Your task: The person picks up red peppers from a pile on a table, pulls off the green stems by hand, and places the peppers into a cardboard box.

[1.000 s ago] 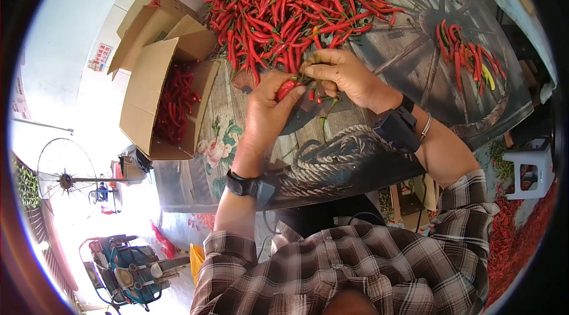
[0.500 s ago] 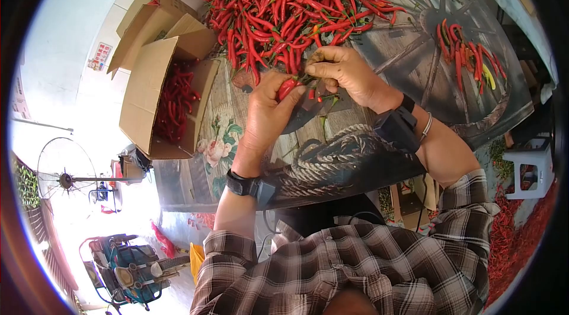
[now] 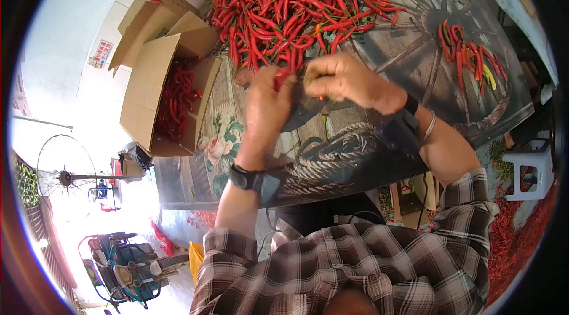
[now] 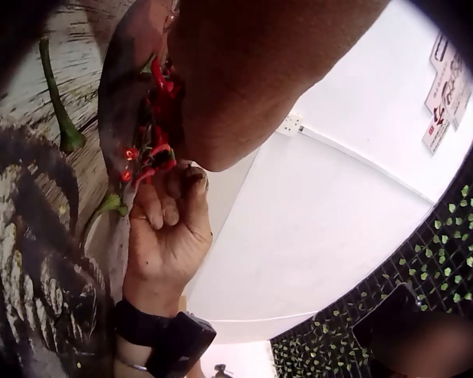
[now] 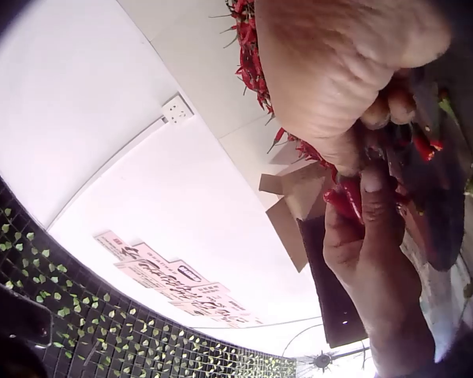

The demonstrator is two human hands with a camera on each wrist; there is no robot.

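Note:
In the head view my left hand [image 3: 264,107] grips red chili peppers [image 3: 280,80] between thumb and curled fingers, over the near side of the pile. The right wrist view shows the peppers [image 5: 345,198] under the left thumb. My right hand [image 3: 349,82], blurred, is just to the right, its thumb and fingers pinched together at the stem end. Its fingers curl beside red pepper ends in the left wrist view, and the stem between them is mostly hidden. A loose green stem [image 4: 61,110] lies on the table there.
A large heap of red chilies [image 3: 296,7] covers the far side of the printed table [image 3: 409,75]. An open cardboard box [image 3: 142,93] with chilies stands at the left. A small group of chilies [image 3: 465,54], one yellowish, lies at the right. Beyond the table's right edge is a grey stool [image 3: 527,176].
The left hand keeps its hold on the peppers and tilts slightly. My right hand has turned and shifted a little, now blurred, with its fingertips still near the left hand.

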